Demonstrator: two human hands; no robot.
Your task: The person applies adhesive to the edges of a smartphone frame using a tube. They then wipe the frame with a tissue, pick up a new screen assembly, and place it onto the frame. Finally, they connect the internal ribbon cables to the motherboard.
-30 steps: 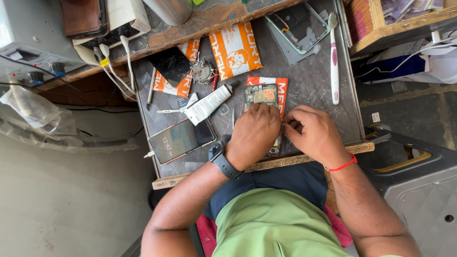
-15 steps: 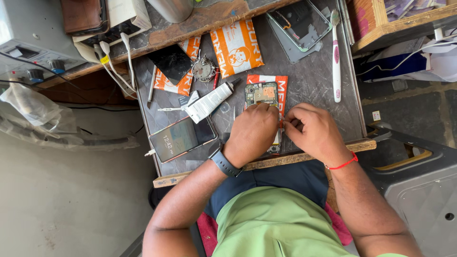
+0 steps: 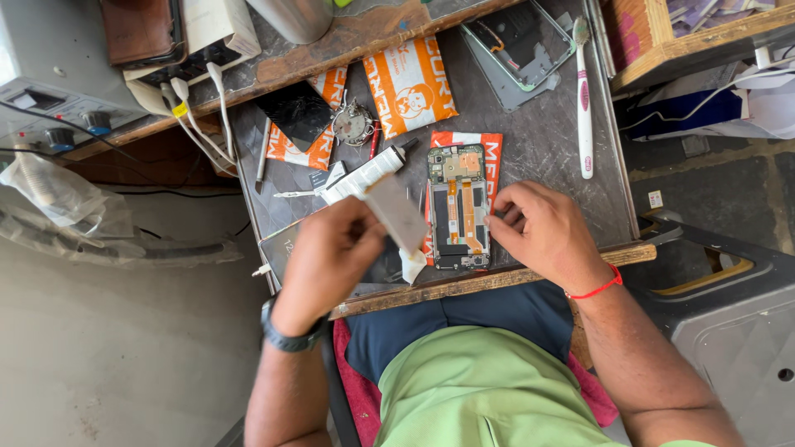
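An opened phone [image 3: 457, 207] with its back off lies on an orange and white pouch [image 3: 489, 153] on the dark work mat [image 3: 538, 141]; orange flex cables run down its middle. My left hand [image 3: 331, 261] holds a flat grey battery-like slab [image 3: 396, 213] tilted in the air just left of the phone. My right hand [image 3: 538, 236] rests on the mat at the phone's right edge, fingertips touching its side. A white scrap [image 3: 411, 266] lies under the slab.
A white tube [image 3: 364, 172], a pink and white toothbrush [image 3: 584, 99], a phone back frame [image 3: 517, 45], two more orange pouches [image 3: 410, 83], a black screen [image 3: 298, 112] and a round metal part [image 3: 354, 126] lie on the mat. A power supply [image 3: 50, 91] sits far left.
My left hand has lifted off the phone and moved left, taking the grey slab out with it. The phone's open inside now shows. My right hand stays at its right edge.
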